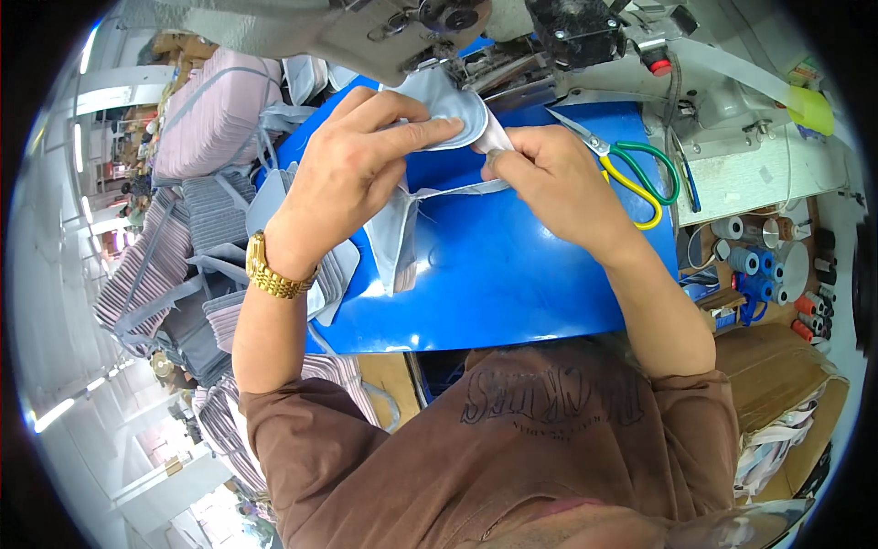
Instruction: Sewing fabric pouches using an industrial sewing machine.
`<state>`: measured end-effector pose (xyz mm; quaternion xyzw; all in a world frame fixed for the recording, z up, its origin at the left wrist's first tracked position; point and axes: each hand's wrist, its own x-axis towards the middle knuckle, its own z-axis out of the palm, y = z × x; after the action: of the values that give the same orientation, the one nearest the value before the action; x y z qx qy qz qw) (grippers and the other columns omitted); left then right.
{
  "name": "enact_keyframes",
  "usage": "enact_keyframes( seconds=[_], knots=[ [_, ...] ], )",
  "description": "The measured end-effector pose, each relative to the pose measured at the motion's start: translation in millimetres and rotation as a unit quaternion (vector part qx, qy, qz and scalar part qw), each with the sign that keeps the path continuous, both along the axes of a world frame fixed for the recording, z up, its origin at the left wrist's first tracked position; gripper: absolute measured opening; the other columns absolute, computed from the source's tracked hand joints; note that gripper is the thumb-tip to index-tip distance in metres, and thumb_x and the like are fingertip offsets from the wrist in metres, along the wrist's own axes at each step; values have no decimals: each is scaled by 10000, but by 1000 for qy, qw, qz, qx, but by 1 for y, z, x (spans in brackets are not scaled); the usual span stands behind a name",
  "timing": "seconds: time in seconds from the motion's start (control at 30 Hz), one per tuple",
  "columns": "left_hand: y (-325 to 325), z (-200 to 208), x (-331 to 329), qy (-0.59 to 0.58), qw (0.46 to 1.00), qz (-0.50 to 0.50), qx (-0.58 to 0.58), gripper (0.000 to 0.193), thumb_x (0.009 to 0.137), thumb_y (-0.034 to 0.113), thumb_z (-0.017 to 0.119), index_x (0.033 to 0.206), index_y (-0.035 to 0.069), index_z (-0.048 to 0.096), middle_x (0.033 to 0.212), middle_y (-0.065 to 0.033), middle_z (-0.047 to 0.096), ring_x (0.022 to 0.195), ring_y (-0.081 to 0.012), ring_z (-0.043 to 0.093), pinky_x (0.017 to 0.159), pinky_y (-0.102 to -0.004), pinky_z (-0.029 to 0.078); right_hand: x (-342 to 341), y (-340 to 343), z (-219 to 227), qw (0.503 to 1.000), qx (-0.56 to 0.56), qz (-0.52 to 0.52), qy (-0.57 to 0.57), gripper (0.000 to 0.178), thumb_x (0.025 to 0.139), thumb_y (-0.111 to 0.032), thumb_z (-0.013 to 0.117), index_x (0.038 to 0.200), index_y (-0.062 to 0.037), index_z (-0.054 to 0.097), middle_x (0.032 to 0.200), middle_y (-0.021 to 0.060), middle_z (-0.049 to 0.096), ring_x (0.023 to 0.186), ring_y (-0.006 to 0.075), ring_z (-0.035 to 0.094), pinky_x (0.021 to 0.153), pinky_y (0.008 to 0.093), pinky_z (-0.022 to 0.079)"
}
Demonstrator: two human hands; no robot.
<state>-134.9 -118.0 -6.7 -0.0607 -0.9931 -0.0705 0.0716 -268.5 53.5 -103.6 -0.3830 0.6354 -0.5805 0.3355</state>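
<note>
A light grey-blue fabric piece with a rounded, stitched edge [462, 114] lies under the sewing machine head [412, 37]. My left hand [352, 160], with a gold watch at the wrist, grips this piece, one finger stretched along its top. Just right of it, my right hand [553, 178] pinches a pale fabric strip [495, 137] at the piece's edge between thumb and fingers. From there a thin, frayed strip [462, 190] runs left to another grey-blue piece [393, 240], hanging over the blue table below my left hand.
Scissors [599, 146] with green and yellow handles lie right of my right hand on the blue table [512, 284]. Bundled stacks of fabric pieces [219, 114] crowd the left. Thread spools [750, 265] and an open cardboard box [777, 375] stand at the right.
</note>
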Motion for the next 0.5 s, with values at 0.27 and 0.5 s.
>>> enact_keyframes(
  seconds=[0.27,0.5],
  knots=[
    [7,-1,-7,27,999,23,-42,517,734,-88,621,1178,157,722,1027,-78,657,925,-268,602,798,-368,521,-8,-7,-1,996,-13,-19,86,339,852,-208,537,649,64,532,571,221,503,497,345,498,524,447,395],
    [49,-5,-17,40,982,159,-93,417,740,-63,600,1116,73,722,983,-116,658,898,-305,614,786,-399,526,-9,-24,-7,989,-54,-55,130,352,871,-217,524,662,63,571,593,235,546,543,388,579,555,462,456]
  ],
)
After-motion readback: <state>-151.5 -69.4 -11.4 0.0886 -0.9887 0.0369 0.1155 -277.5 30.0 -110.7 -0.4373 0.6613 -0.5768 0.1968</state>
